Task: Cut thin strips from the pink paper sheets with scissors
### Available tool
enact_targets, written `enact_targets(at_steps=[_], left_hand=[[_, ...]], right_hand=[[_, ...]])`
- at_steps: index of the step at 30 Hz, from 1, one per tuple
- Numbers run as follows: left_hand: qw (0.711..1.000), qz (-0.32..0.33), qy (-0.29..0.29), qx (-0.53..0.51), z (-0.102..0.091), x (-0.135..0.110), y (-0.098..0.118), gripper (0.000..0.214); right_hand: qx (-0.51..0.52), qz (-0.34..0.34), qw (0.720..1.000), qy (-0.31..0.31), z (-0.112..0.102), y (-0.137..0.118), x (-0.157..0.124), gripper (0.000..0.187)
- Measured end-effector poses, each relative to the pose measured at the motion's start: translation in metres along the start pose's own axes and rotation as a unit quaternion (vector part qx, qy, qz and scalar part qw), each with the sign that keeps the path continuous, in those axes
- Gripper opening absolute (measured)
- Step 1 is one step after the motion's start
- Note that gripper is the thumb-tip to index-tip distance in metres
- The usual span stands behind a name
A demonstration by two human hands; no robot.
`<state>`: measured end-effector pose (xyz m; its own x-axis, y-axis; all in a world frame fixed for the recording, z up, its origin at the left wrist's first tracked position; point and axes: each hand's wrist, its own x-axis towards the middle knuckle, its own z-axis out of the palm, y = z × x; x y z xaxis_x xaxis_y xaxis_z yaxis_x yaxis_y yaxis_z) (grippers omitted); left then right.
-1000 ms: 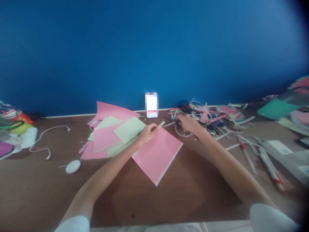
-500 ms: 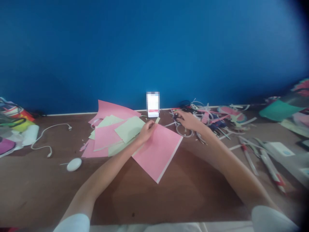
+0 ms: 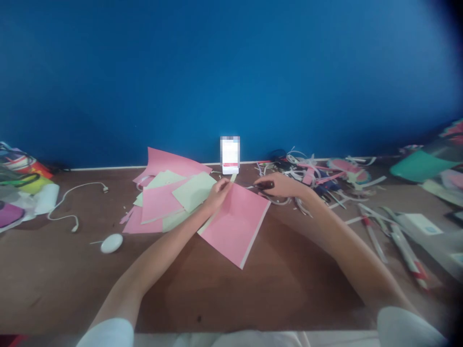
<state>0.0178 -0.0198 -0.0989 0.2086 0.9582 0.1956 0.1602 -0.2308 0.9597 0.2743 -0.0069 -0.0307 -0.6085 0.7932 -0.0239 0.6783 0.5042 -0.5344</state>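
A pink sheet of paper (image 3: pixel 240 226) with pale strips along two edges slants above the table in front of me. My left hand (image 3: pixel 218 195) is closed on its upper left edge, fingers pinched near the top corner. A narrow pale green strip (image 3: pixel 233 178) sticks up just past those fingertips. To the right, my right hand (image 3: pixel 280 185) is wrapped around black-handled scissors (image 3: pixel 266 184), whose thin blades point left toward the sheet's top corner. The fingers partly cover the handles, and I cannot tell whether the blades touch the paper.
Pink and green sheets (image 3: pixel 162 202) lie piled at left. A lit phone (image 3: pixel 230 156) leans against the blue wall. Paper scraps (image 3: pixel 311 173) and cut shapes clutter the back right. A white cable (image 3: pixel 68 197), a round white disc (image 3: pixel 112 243) and a red-and-white cutter (image 3: pixel 408 255) rest on the table.
My right hand has closed on the scissors and lifted them from among the scraps, turning the blades left. The pink sheet has swung slightly in my left hand, its lower corner moving right.
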Motion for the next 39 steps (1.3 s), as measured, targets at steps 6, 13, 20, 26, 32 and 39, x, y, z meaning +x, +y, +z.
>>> enact_targets(at_steps=[6, 13, 20, 26, 32, 39], left_hand=[[1.0, -0.011, 0.009, 0.005, 0.001, -0.001, 0.001, 0.031], [1.0, 0.006, 0.03, -0.007, 0.0, -0.002, 0.0, 0.029], [0.999, 0.013, 0.032, 0.009, 0.0, -0.002, 0.0, 0.029], [0.999, 0.008, 0.038, 0.01, 0.0, -0.001, -0.002, 0.029], [1.0, 0.014, 0.025, -0.011, -0.001, 0.0, -0.005, 0.027], [0.999, 0.008, 0.03, -0.011, -0.002, -0.001, -0.004, 0.028]], right_hand=[[0.02, 0.022, 1.0, -0.003, -0.002, -0.002, -0.001, 0.038], [0.011, 0.005, 1.0, -0.004, -0.003, -0.008, 0.0, 0.04], [0.02, 0.0, 1.0, -0.005, 0.002, -0.011, 0.0, 0.039], [0.025, 0.0, 1.0, 0.002, 0.007, -0.009, 0.002, 0.038], [0.032, -0.01, 0.999, 0.005, 0.011, -0.007, 0.004, 0.037], [0.018, 0.009, 1.0, 0.013, 0.015, -0.005, 0.006, 0.04]])
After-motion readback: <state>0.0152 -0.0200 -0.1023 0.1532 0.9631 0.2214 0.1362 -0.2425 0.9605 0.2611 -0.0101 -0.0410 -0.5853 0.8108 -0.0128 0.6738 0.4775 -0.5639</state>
